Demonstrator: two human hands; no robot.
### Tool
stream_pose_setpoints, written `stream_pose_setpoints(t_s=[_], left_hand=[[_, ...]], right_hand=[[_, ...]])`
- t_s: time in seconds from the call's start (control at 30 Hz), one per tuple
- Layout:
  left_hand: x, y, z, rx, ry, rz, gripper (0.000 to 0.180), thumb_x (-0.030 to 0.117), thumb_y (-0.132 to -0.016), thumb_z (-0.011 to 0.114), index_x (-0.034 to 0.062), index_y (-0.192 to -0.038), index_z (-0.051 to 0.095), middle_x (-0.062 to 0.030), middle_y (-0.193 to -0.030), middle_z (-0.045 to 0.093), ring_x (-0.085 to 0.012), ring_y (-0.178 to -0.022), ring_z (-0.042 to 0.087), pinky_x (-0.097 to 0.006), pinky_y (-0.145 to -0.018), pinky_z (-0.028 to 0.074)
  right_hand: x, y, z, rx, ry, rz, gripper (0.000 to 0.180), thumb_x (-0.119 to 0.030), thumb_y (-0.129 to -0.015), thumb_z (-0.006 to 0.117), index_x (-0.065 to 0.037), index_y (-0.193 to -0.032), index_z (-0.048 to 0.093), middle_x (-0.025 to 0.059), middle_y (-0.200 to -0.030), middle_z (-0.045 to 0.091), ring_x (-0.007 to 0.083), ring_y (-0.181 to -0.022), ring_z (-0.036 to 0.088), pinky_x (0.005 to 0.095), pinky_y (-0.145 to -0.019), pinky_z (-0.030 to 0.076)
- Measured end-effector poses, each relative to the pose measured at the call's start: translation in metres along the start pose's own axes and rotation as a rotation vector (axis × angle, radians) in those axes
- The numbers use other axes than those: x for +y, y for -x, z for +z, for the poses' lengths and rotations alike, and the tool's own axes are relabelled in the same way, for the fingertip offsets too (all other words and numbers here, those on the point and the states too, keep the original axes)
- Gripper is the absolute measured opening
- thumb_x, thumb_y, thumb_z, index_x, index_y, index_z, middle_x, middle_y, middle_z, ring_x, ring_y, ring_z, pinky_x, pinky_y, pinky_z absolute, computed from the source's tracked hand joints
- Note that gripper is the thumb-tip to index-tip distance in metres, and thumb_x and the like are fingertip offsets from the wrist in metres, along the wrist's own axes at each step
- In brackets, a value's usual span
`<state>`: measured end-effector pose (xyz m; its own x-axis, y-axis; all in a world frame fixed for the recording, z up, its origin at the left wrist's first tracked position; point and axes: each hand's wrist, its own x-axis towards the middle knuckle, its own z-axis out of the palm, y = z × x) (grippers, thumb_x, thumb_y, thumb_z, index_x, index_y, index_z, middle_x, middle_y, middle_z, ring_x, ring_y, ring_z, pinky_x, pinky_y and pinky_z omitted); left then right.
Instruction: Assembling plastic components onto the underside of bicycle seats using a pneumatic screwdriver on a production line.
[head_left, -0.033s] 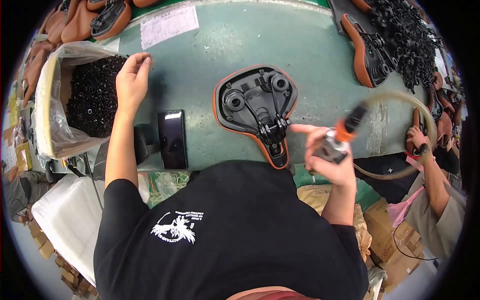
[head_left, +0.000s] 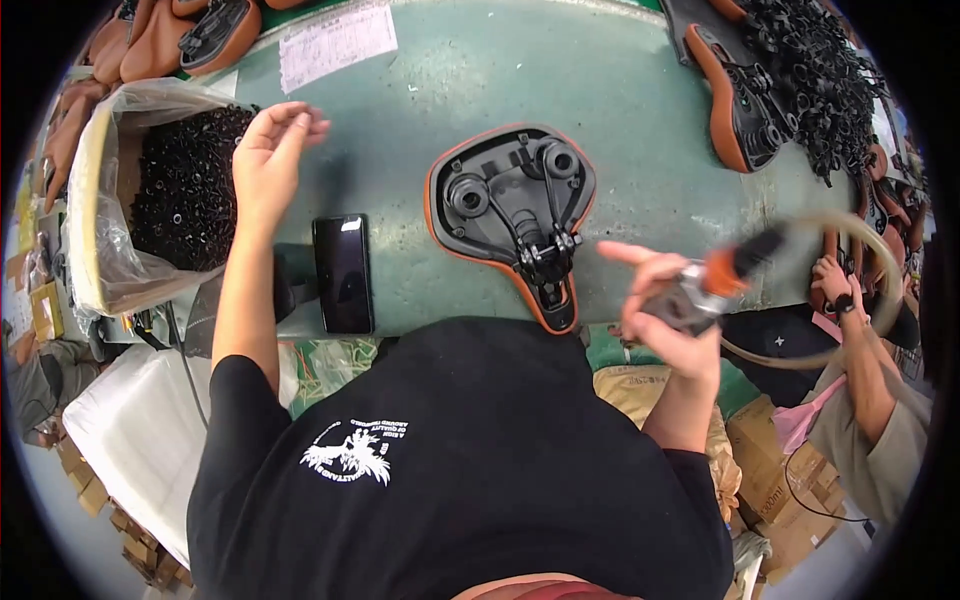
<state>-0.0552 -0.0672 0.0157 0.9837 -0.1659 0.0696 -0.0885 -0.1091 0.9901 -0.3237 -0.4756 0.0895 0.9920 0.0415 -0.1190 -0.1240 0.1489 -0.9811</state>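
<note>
Two hands are at work over the green bench (head_left: 640, 90). The right hand (head_left: 665, 315) is closed around a small power driver (head_left: 710, 285), grey-bodied with an orange collar and dark nose, its forefinger stretched out loose; a pale hose (head_left: 880, 270) loops off the tool to the right. That driver looks dense and rigid, best held round the barrel as it is now, with the stiff hose likely to tug at the wrist. The left hand (head_left: 268, 160) is open and empty, fingers relaxed, hovering at the edge of a plastic-lined carton (head_left: 95, 240) full of small black parts (head_left: 185, 190), which look light, hard and loose enough to spill.

Between the hands, nearer the right one, lies a bicycle saddle (head_left: 515, 215) upside down: hard black moulded shell, thin metal rails meeting at a clamp, brown cover wrapped over the rim. It should be light and stiff; the broad shell edge offers the steadiest hold. A dark phone (head_left: 343, 272) lies just below the left hand. More brown saddles (head_left: 735, 100) and a heap of black fittings (head_left: 810, 60) sit well beyond the right hand.
</note>
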Motion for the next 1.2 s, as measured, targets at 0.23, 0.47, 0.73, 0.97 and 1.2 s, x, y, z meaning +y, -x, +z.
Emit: stream_pose_setpoints(t_s=[0.23,0.47,0.73,0.97,1.2], left_hand=[[0.056,0.121,0.114,-0.459,0.992,-0.273,0.024,-0.009,-0.092,0.071,-0.0012,-0.115,0.066,-0.0174,-0.110,0.071,-0.0201,-0.086,0.069,-0.032,-0.076,0.057],[0.054,0.157,0.128,-0.536,1.069,-0.263,0.028,-0.008,-0.095,0.072,-0.0056,-0.123,0.074,-0.0194,-0.114,0.071,-0.0233,-0.089,0.073,-0.033,-0.076,0.061],[0.060,0.148,0.125,-0.639,0.655,-0.120,0.023,0.007,-0.103,0.069,-0.0069,-0.120,0.074,-0.0164,-0.111,0.072,-0.0180,-0.082,0.073,-0.029,-0.074,0.060],[0.047,0.115,0.132,-0.015,-0.614,0.507,0.065,0.008,-0.070,0.087,0.0018,-0.131,0.066,-0.0146,-0.107,0.068,-0.0308,-0.097,0.065,-0.039,-0.084,0.055],[0.023,0.103,0.148,0.068,-0.640,0.640,0.050,0.008,-0.069,0.086,0.0033,-0.115,0.068,-0.0119,-0.096,0.071,-0.0329,-0.088,0.068,-0.040,-0.079,0.056]], right_hand=[[-0.064,-0.023,0.064,-0.042,-0.283,-0.770,0.030,-0.004,-0.092,0.066,-0.009,-0.118,0.052,0.0142,-0.107,0.062,0.0204,-0.072,0.068,0.0392,-0.070,0.058],[-0.064,-0.050,0.068,-0.384,-0.173,-0.770,0.032,-0.007,-0.096,0.065,-0.011,-0.123,0.050,0.0095,-0.111,0.062,0.0175,-0.073,0.069,0.0372,-0.073,0.061],[-0.054,-0.056,0.075,-0.429,-0.197,-0.802,0.034,-0.007,-0.096,0.068,-0.012,-0.123,0.047,0.0169,-0.115,0.062,0.0211,-0.074,0.070,0.0407,-0.071,0.060],[-0.053,-0.048,0.058,-0.236,0.012,-0.894,0.040,-0.004,-0.098,0.057,-0.010,-0.135,0.045,0.0164,-0.116,0.057,0.0190,-0.075,0.064,0.0400,-0.072,0.057],[-0.042,-0.081,0.054,-0.349,0.060,-0.878,0.045,0.003,-0.097,0.052,-0.009,-0.139,0.044,0.0232,-0.120,0.058,0.0203,-0.078,0.063,0.0462,-0.079,0.056]])
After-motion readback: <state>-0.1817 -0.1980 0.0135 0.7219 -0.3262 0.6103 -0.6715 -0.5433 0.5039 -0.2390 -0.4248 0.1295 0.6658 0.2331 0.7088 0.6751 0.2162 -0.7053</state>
